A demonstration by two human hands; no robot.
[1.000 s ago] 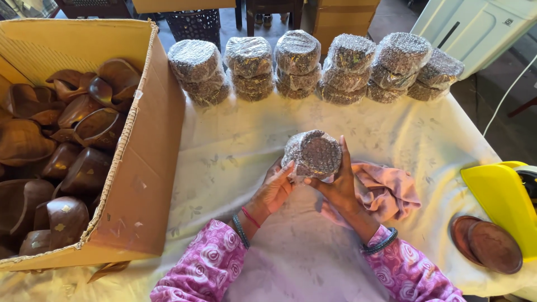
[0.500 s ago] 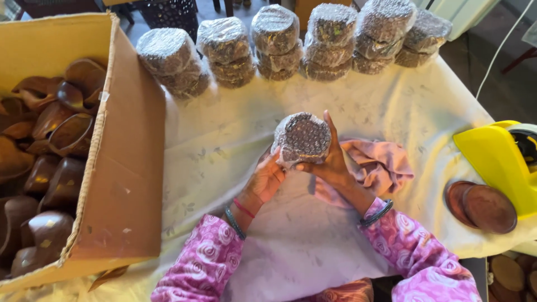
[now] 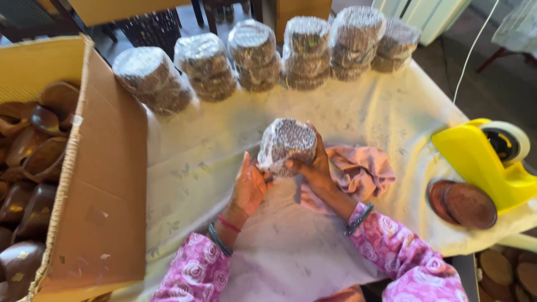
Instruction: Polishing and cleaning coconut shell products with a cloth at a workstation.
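A round stack wrapped in clear plastic film, the wrapped bundle (image 3: 286,142), is held just above the white tablecloth (image 3: 201,145) at the middle. My right hand (image 3: 315,169) grips its right side and underside. My left hand (image 3: 249,185) lies flat against its lower left side, fingers extended, pressing the film. Both arms wear pink flowered sleeves and wrist bands.
Several similar wrapped bundles (image 3: 254,56) line the far table edge. A big cardboard box (image 3: 103,184) of dark brown bowls (image 3: 33,151) stands at left. A pink cloth (image 3: 361,170) lies right of my hands. A yellow tape dispenser (image 3: 486,159) and brown round discs (image 3: 464,202) are at right.
The view has shifted, with the table now seen from slightly further right. Both hands stay on the wrapped bundle, turning it a little; my left hand has flattened against its side.
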